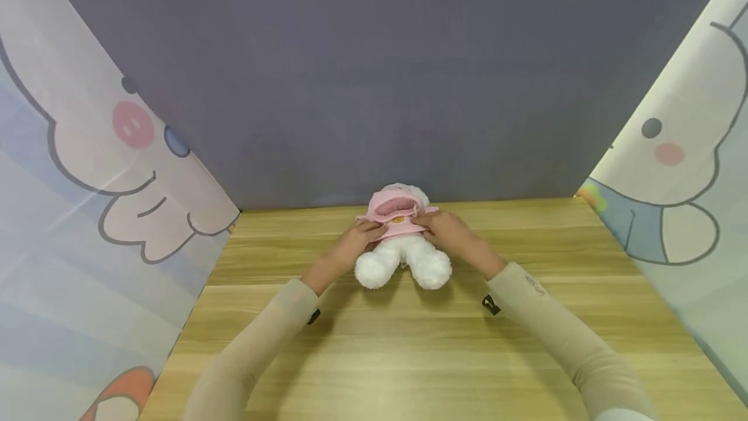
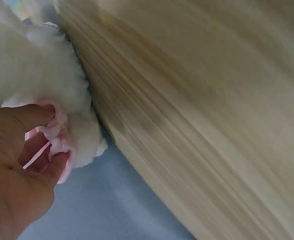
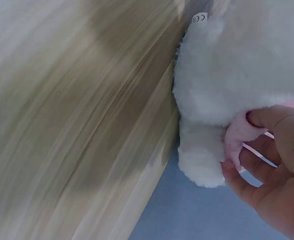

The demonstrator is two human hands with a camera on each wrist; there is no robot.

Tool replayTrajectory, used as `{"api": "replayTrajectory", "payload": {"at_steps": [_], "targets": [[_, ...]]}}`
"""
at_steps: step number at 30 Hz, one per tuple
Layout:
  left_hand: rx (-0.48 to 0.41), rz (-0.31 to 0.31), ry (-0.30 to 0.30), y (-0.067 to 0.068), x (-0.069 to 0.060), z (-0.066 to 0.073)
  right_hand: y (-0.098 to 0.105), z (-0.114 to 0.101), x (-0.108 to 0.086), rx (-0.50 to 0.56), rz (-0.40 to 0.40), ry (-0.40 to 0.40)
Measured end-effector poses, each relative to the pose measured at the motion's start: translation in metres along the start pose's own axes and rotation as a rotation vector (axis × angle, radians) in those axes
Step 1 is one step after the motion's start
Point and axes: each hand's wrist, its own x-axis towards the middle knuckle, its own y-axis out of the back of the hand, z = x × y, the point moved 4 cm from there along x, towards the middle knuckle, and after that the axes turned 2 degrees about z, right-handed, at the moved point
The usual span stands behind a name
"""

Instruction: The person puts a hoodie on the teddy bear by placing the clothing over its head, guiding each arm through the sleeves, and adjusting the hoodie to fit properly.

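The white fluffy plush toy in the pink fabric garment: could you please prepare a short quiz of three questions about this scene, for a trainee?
1. What do the bare left hand and the bare right hand both hold?
a) the table's edge
b) the pink fabric garment
c) the grey wall

2. True or false: a small white printed tag shows in the right wrist view.

3. In the head view, how many legs of the white fluffy plush toy extend below the garment?

Key: 1. b; 2. true; 3. two.

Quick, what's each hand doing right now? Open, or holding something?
Left hand: closed, pinching the pink clothing on the white plush toy.
Right hand: closed, pinching the other side of the pink clothing.
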Motion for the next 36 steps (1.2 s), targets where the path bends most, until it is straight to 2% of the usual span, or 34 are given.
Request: {"api": "replayTrajectory", "payload": {"at_steps": [3,9,13,19,21,23,26,31,33,36], "targets": [[0.014,0.007,-0.005,-0.004,0.0,0.006,0.0,0.003,-0.004,0.033,0.0,0.0],[0.108,0.01,-0.073,-0.008,0.003,0.025,0.005,0.0,-0.02,0.067,-0.023,0.009],[0.15,0.009,-0.076,-0.01,0.0,0.037,0.007,-0.006,-0.032,0.085,-0.034,0.019],[0.157,0.022,-0.086,-0.011,-0.011,0.049,0.006,-0.017,-0.048,0.059,0.024,0.069],[0.188,0.038,-0.096,-0.011,-0.012,0.051,0.006,-0.02,-0.051,0.05,0.059,0.076],[0.224,0.055,-0.096,-0.01,-0.009,0.051,0.006,-0.019,-0.048,0.047,0.097,0.071],[0.267,0.037,-0.067,-0.007,-0.001,0.048,0.008,-0.015,-0.041,0.028,0.145,0.052],[0.263,0.002,-0.003,0.004,0.013,0.042,0.017,-0.005,-0.024,0.03,0.223,0.03],[0.271,0.021,0.01,0.013,0.02,0.038,0.024,-0.001,-0.016,0.041,0.267,0.033],[0.304,0.109,0.01,0.028,0.033,0.027,0.036,0.004,-0.002,0.044,0.342,0.047]]}}
